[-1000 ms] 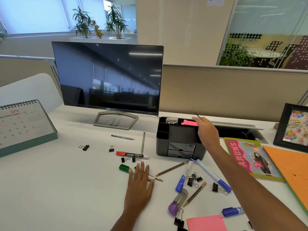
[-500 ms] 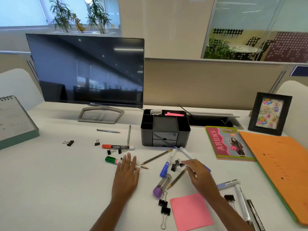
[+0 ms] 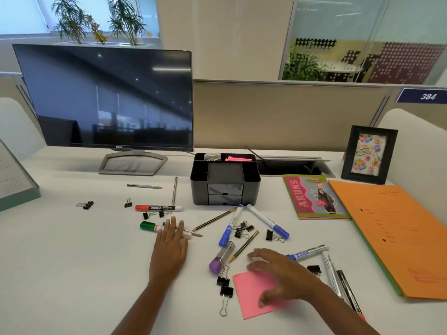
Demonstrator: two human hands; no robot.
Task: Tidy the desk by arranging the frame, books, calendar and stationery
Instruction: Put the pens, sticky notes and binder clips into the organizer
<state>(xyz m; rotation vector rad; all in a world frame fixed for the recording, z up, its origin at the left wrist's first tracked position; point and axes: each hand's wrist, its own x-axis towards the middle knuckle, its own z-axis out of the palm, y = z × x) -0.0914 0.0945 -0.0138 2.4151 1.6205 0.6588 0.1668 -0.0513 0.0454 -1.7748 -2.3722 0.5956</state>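
My left hand (image 3: 170, 245) lies flat on the desk, its fingertips over a green marker (image 3: 151, 226) and a pencil. My right hand (image 3: 280, 272) hovers with spread fingers over a pink sticky pad (image 3: 251, 294), thumb touching it. Several pens, pencils and binder clips lie scattered in front of the black organiser (image 3: 225, 180), which holds a pink pad at the back. A picture frame (image 3: 368, 154) stands at the right. A notebook (image 3: 313, 197) and an orange folder (image 3: 399, 235) lie right of the organiser. The calendar (image 3: 14, 180) stands at the left edge.
A dark monitor (image 3: 106, 97) stands at the back left on a grey foot. A cable tray opening (image 3: 295, 165) runs behind the organiser. A beige partition (image 3: 278, 117) closes the desk's far side. Bare white desk lies at the near left.
My right hand has come back from the organiser, down past the pens, to the pink sticky pad near me. My left hand has stayed on the green marker. The view has turned right.
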